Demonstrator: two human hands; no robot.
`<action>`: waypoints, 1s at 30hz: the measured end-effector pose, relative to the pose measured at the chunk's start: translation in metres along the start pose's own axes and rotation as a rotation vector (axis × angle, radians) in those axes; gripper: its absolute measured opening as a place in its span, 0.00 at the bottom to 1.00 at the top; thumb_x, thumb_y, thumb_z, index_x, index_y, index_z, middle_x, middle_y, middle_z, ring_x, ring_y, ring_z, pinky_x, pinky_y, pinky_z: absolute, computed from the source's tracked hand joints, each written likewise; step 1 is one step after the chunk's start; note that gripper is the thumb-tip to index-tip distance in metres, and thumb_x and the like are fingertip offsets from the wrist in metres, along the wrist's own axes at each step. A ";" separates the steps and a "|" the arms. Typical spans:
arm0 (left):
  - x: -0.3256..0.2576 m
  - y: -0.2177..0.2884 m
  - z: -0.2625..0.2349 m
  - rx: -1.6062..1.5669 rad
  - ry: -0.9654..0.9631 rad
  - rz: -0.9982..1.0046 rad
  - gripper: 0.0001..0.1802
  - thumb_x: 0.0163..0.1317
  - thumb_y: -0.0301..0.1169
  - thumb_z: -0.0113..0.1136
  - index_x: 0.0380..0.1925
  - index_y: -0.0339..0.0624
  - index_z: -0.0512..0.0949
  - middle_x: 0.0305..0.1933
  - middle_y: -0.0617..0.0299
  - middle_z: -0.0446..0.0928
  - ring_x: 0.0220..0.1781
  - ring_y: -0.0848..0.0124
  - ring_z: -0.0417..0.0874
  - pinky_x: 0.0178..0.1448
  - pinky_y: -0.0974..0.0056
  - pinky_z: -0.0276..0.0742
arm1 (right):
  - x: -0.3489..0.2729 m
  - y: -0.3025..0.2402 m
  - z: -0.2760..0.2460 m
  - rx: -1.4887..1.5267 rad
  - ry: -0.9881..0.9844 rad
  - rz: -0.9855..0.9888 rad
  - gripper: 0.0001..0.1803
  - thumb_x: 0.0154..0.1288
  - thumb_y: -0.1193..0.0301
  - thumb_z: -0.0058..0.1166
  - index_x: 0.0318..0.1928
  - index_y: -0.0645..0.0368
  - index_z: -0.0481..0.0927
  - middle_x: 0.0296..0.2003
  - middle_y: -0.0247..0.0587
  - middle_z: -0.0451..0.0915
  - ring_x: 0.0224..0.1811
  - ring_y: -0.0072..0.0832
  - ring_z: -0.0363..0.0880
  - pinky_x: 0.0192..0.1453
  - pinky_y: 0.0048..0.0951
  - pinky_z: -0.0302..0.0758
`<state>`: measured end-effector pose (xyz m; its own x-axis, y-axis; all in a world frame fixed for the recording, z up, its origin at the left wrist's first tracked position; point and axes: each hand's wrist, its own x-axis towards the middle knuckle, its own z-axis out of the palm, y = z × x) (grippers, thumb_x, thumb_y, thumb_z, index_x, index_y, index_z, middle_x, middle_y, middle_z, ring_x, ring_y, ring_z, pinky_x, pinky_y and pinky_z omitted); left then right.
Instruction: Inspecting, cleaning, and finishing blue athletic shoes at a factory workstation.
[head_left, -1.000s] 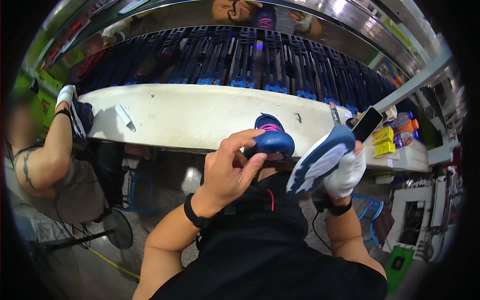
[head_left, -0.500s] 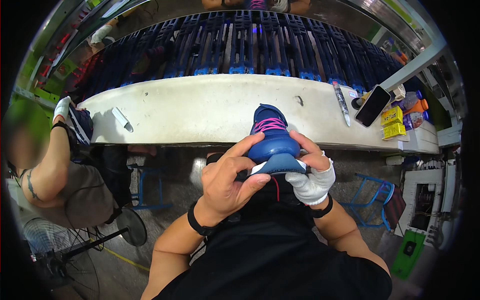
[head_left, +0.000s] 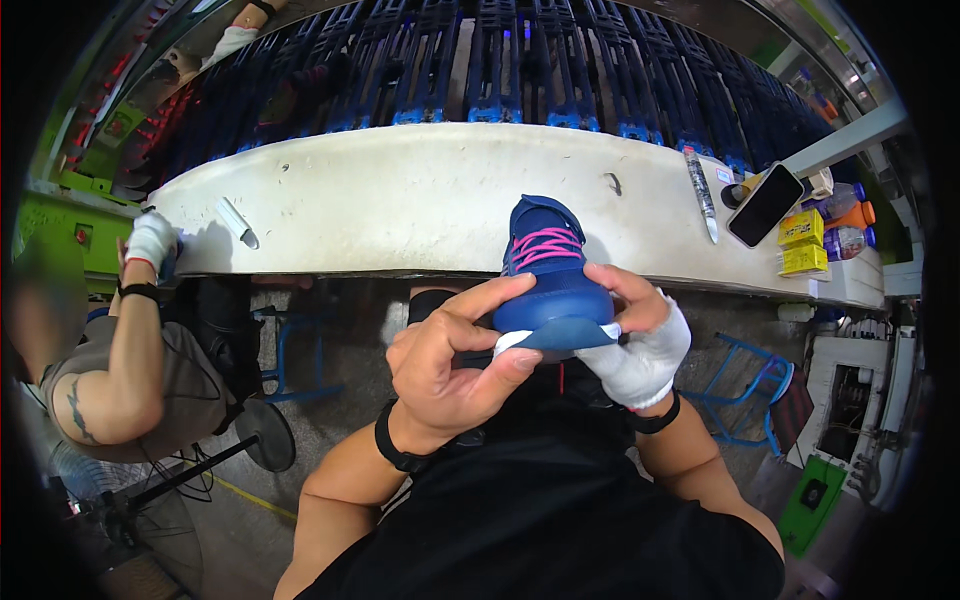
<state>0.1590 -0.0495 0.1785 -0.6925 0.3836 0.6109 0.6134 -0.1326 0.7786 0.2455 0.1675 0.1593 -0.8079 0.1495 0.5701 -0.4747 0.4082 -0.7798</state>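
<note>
— Blue shoe (head_left: 552,275) with pink laces — held toe-down at the white bench's (head_left: 400,210) six o'clock edge?
— Yes. Gripped by bare left hand (head_left: 450,365) and wrapped right hand (head_left: 635,340); pressed at the toe sole. Laced already — sole apparently half-seated.

A small navy-blue sneaker (head_left: 553,275) with pink laces sits toe toward the person, heel pointing away. It is raised at the near edge of the white worktop (head_left: 400,210), its blue sole rim and toe cap facing the camera.
</note>
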 end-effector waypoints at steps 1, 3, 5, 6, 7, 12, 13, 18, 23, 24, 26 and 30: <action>0.006 0.004 -0.006 0.065 -0.007 -0.007 0.21 0.68 0.33 0.81 0.35 0.36 0.74 0.55 0.30 0.90 0.49 0.58 0.96 0.52 0.61 0.91 | 0.006 0.003 0.003 0.093 0.006 0.036 0.20 0.62 0.72 0.84 0.39 0.57 0.79 0.66 0.62 0.86 0.56 0.43 0.94 0.56 0.38 0.89; 0.011 0.001 -0.019 0.176 -0.037 -0.009 0.21 0.63 0.31 0.84 0.33 0.38 0.75 0.54 0.35 0.91 0.45 0.59 0.98 0.45 0.64 0.90 | 0.014 0.005 0.011 0.177 0.026 0.100 0.23 0.59 0.71 0.86 0.33 0.57 0.75 0.63 0.61 0.88 0.59 0.46 0.94 0.58 0.38 0.89; 0.018 0.012 -0.045 0.230 -0.111 -0.064 0.21 0.61 0.33 0.85 0.36 0.37 0.77 0.53 0.38 0.92 0.41 0.60 0.97 0.43 0.65 0.89 | 0.023 0.008 0.019 0.140 0.004 0.028 0.25 0.58 0.70 0.87 0.31 0.57 0.74 0.61 0.60 0.89 0.59 0.47 0.94 0.58 0.39 0.90; 0.026 0.021 -0.054 0.278 -0.177 -0.114 0.23 0.59 0.35 0.86 0.39 0.36 0.78 0.51 0.41 0.93 0.38 0.61 0.95 0.41 0.65 0.89 | 0.029 0.009 0.025 0.093 -0.021 -0.049 0.27 0.57 0.69 0.88 0.29 0.56 0.72 0.60 0.59 0.90 0.58 0.48 0.94 0.58 0.39 0.90; 0.036 0.036 -0.059 0.389 -0.212 -0.139 0.31 0.52 0.38 0.89 0.49 0.35 0.80 0.46 0.50 0.92 0.39 0.62 0.93 0.44 0.62 0.89 | 0.036 0.007 0.034 0.075 -0.042 -0.094 0.29 0.54 0.69 0.89 0.27 0.56 0.70 0.58 0.58 0.91 0.56 0.47 0.95 0.55 0.38 0.91; 0.053 0.036 -0.058 0.741 -0.452 -0.054 0.66 0.40 0.59 0.91 0.77 0.36 0.74 0.59 0.47 0.88 0.53 0.46 0.93 0.61 0.52 0.87 | 0.038 0.000 0.058 -0.127 -0.127 -0.238 0.23 0.56 0.58 0.81 0.30 0.58 0.78 0.60 0.43 0.91 0.37 0.43 0.92 0.36 0.39 0.86; 0.050 0.031 -0.070 0.702 -0.473 -0.159 0.63 0.39 0.62 0.90 0.72 0.35 0.78 0.57 0.46 0.89 0.54 0.47 0.94 0.62 0.52 0.87 | 0.039 -0.003 0.056 -0.223 -0.178 -0.196 0.22 0.55 0.59 0.82 0.31 0.57 0.80 0.61 0.43 0.91 0.37 0.42 0.92 0.37 0.39 0.86; 0.015 0.009 -0.093 0.577 -0.348 -0.312 0.54 0.43 0.67 0.86 0.61 0.34 0.88 0.52 0.46 0.92 0.54 0.55 0.96 0.60 0.58 0.88 | 0.018 0.019 0.026 -0.557 -0.382 0.092 0.21 0.53 0.55 0.83 0.38 0.55 0.90 0.65 0.43 0.89 0.44 0.42 0.92 0.49 0.41 0.87; -0.008 -0.003 -0.094 0.529 -0.237 -0.352 0.41 0.50 0.50 0.90 0.59 0.34 0.89 0.54 0.43 0.92 0.54 0.52 0.96 0.60 0.56 0.90 | 0.011 0.038 0.025 -0.566 -0.321 0.086 0.25 0.53 0.51 0.84 0.37 0.54 0.84 0.61 0.39 0.89 0.41 0.37 0.86 0.48 0.37 0.81; -0.012 -0.004 -0.095 0.486 -0.197 -0.379 0.39 0.52 0.46 0.90 0.59 0.34 0.89 0.54 0.43 0.92 0.54 0.53 0.96 0.60 0.57 0.90 | 0.010 0.039 0.027 -0.573 -0.324 0.094 0.25 0.53 0.51 0.84 0.37 0.54 0.84 0.61 0.39 0.89 0.41 0.37 0.86 0.48 0.37 0.81; -0.018 -0.006 -0.096 0.478 -0.200 -0.377 0.38 0.52 0.42 0.90 0.60 0.33 0.88 0.54 0.43 0.92 0.55 0.53 0.96 0.60 0.57 0.90 | 0.011 0.042 0.030 -0.566 -0.282 0.045 0.25 0.52 0.52 0.84 0.35 0.54 0.82 0.58 0.38 0.90 0.42 0.36 0.85 0.47 0.37 0.80; -0.029 -0.006 -0.091 0.516 -0.202 -0.282 0.39 0.52 0.43 0.89 0.61 0.33 0.87 0.57 0.43 0.91 0.56 0.52 0.96 0.61 0.57 0.90 | 0.008 0.045 0.033 -0.557 -0.225 0.022 0.25 0.51 0.53 0.84 0.33 0.55 0.82 0.52 0.37 0.92 0.38 0.37 0.86 0.45 0.39 0.79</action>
<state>0.1410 -0.1436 0.1692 -0.8004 0.5113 0.3130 0.5562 0.4386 0.7059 0.2063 0.1573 0.1201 -0.8984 -0.0065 0.4392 -0.2520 0.8267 -0.5031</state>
